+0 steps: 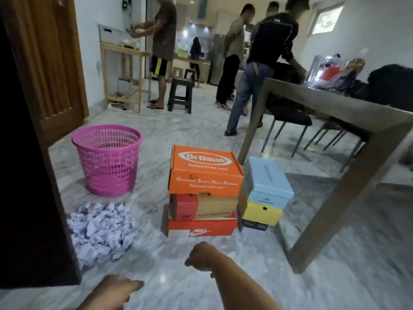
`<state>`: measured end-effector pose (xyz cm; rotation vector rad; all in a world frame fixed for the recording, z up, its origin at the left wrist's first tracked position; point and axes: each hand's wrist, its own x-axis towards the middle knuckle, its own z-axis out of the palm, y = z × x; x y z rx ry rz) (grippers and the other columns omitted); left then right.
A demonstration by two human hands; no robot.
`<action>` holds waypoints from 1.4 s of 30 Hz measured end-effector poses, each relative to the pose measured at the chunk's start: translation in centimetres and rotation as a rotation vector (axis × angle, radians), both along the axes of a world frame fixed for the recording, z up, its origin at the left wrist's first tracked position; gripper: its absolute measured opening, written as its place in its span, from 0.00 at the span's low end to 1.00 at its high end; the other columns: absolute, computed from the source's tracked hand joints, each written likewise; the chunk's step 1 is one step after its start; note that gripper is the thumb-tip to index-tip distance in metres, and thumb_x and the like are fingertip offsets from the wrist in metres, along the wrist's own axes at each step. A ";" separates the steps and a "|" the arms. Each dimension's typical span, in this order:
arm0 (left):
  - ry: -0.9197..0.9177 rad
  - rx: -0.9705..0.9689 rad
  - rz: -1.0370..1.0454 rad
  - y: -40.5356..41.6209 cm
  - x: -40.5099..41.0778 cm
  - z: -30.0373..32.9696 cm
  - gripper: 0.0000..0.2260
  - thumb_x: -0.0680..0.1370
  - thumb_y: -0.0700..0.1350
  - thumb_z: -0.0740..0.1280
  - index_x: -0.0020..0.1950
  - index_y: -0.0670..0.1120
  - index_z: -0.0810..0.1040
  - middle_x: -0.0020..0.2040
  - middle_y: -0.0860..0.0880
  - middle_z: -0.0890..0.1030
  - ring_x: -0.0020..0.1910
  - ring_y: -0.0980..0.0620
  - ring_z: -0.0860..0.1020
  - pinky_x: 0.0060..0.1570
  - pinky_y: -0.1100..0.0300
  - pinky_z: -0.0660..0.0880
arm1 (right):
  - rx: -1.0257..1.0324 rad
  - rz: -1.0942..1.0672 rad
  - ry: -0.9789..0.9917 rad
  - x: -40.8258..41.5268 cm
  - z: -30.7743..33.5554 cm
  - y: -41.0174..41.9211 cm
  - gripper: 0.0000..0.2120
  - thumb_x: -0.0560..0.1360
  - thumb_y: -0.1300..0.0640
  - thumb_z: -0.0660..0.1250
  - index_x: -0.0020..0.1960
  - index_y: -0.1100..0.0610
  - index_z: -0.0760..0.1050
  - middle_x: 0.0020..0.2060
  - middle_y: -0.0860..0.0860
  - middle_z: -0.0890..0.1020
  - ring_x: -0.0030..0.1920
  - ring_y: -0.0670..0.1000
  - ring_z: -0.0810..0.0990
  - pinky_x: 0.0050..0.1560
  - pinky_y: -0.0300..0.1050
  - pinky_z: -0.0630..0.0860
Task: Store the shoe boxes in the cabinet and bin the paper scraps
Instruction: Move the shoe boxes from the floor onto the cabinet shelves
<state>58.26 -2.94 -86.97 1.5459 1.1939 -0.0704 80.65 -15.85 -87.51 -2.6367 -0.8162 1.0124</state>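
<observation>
Nearest the camera, the left hand (116,287) reaches out low over the marble floor (335,276). Its grip is loose, with the fingers stretched forward, and it holds nothing. The right hand (199,256) is a bit farther out, with its arm coming in from the bottom right. Its fingers are curled in and its grip is empty. It hangs above the floor near the front of the boxes and does not touch them.

To the left lies a pile of crumpled white paper scraps (100,229) on the floor, next to a dark wooden panel (29,175).

Just past the right hand stand two stacks of shoe boxes. The left stack has a red Nike box (201,227) at the bottom, a red and brown box (201,206) on it, and a big orange box (203,171) on top. The right stack touches it. There a pale blue box (268,182) sits on a yellow box (261,212), which sits on a dark box (254,225).

Behind the paper stands a pink basket bin (107,157).

A wooden surface (335,110) stands to the right, with chairs (288,121) under it. Far back, people (261,63) stand around, and there is a dark stool (181,92).
</observation>
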 end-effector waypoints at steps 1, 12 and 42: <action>-0.033 0.000 -0.041 -0.5 2.0 0.8 0.15 0.68 0.43 0.81 0.48 0.36 0.83 0.33 0.41 0.80 0.34 0.45 0.78 0.36 0.59 0.71 | 0.054 -0.016 -0.086 1.3 2.3 -1.8 0.18 0.75 0.53 0.69 0.60 0.62 0.81 0.46 0.55 0.80 0.47 0.55 0.78 0.49 0.48 0.77; -0.233 0.417 0.083 2.5 24.7 6.1 0.28 0.72 0.64 0.70 0.65 0.47 0.76 0.62 0.46 0.81 0.62 0.40 0.79 0.60 0.51 0.74 | 0.598 -0.606 -0.314 21.1 8.8 -3.3 0.24 0.77 0.52 0.68 0.70 0.59 0.75 0.64 0.60 0.82 0.66 0.62 0.79 0.64 0.49 0.74; 0.013 0.039 0.675 -1.9 8.9 15.7 0.21 0.76 0.52 0.74 0.59 0.44 0.67 0.55 0.43 0.78 0.49 0.42 0.77 0.50 0.49 0.74 | 0.533 -0.875 0.223 9.0 13.9 -5.6 0.08 0.75 0.54 0.65 0.54 0.50 0.74 0.47 0.57 0.85 0.46 0.60 0.83 0.49 0.57 0.79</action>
